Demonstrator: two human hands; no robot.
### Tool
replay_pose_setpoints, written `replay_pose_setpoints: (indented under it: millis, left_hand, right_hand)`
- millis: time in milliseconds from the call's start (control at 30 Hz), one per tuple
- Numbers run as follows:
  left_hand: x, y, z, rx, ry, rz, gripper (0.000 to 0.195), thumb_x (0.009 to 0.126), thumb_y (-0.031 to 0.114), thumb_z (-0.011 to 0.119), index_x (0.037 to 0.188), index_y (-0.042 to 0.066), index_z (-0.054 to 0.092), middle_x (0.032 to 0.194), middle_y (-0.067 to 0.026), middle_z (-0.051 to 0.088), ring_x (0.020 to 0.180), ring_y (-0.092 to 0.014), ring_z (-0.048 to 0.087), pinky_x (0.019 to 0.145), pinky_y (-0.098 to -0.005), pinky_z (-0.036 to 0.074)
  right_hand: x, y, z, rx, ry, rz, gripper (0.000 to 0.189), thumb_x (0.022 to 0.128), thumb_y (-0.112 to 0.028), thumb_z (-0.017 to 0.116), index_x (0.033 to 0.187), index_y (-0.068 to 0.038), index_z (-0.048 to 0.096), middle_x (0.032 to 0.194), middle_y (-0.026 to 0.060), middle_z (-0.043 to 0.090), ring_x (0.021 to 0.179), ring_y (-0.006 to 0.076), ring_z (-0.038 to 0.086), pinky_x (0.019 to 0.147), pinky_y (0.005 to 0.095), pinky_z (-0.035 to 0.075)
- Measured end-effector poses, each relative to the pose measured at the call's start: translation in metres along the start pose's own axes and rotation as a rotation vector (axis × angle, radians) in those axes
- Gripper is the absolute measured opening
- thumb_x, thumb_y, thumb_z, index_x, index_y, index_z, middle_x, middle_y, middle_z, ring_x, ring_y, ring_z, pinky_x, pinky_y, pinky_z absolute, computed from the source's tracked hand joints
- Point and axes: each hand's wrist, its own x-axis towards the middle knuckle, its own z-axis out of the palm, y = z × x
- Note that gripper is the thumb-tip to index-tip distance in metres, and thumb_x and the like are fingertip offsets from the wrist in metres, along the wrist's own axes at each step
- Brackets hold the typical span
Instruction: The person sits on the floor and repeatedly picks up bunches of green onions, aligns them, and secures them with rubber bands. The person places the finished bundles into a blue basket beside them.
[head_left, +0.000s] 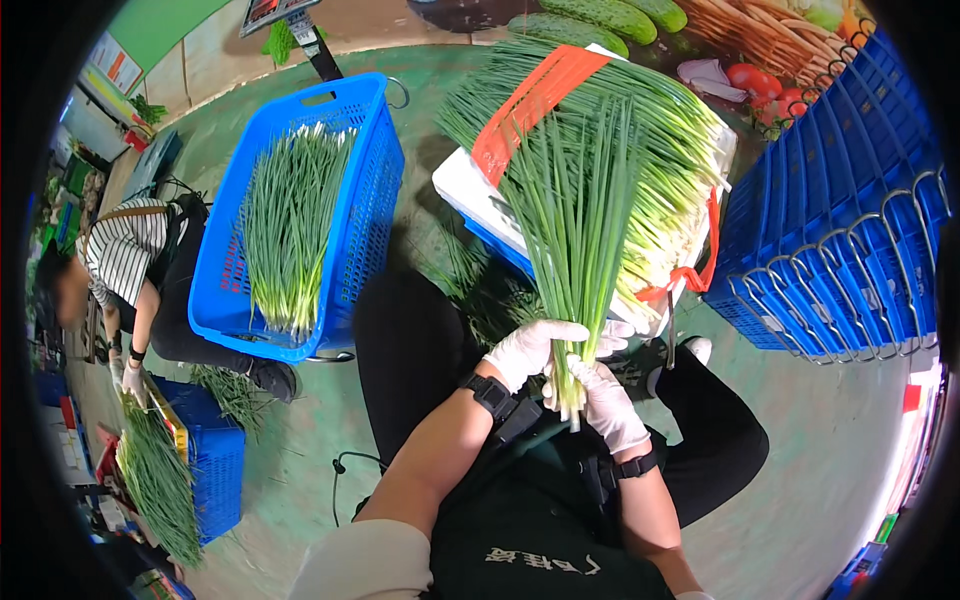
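A bunch of green onions (581, 225) is held upright between my two gloved hands, its pale root ends toward me. My left hand (529, 349) wraps the stalks from the left, just above the white ends. Lower down, my right hand (604, 401) grips the base from the right. Behind the bunch lies a large heap of green onions (667, 150) on a white foam box (469, 184), crossed by a wide red strap (532, 105). To the left, a blue plastic basket (364, 195) holds more green onions (296, 225), laid lengthwise.
Nested blue crates (825, 225) with metal handles stand at the right. A co-worker (127, 247) bends at the left over green onions (157, 480) beside another blue crate (217, 457). Loose green leaves (232, 397) lie on the floor. A scale's post (322, 60) rises behind the basket.
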Motion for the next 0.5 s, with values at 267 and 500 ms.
replay_pose_setpoints:
  millis: [267,500]
  left_hand:
    - [0.004,-0.008,-0.024,0.112,0.168,0.068,0.033,0.080,0.008,0.067,0.112,0.000,0.062,0.105,-0.0088,0.066,0.095,-0.019,0.064,0.083,-0.0338,0.054]
    - [0.011,-0.023,-0.015,0.153,0.208,0.132,0.057,0.077,0.001,0.068,0.132,0.001,0.050,0.125,-0.0055,0.059,0.112,-0.018,0.057,0.096,-0.0322,0.046]
  right_hand:
    - [-0.017,-0.037,0.026,-0.882,0.630,-0.616,0.012,0.084,-0.012,0.071,0.091,-0.003,0.066,0.077,0.0066,0.064,0.061,0.0166,0.059,0.063,0.0298,0.049]
    - [0.033,-0.073,0.055,-1.266,0.672,-0.728,0.022,0.080,-0.022,0.073,0.093,-0.007,0.063,0.065,0.0068,0.059,0.060,0.0236,0.061,0.058,0.0349,0.049]
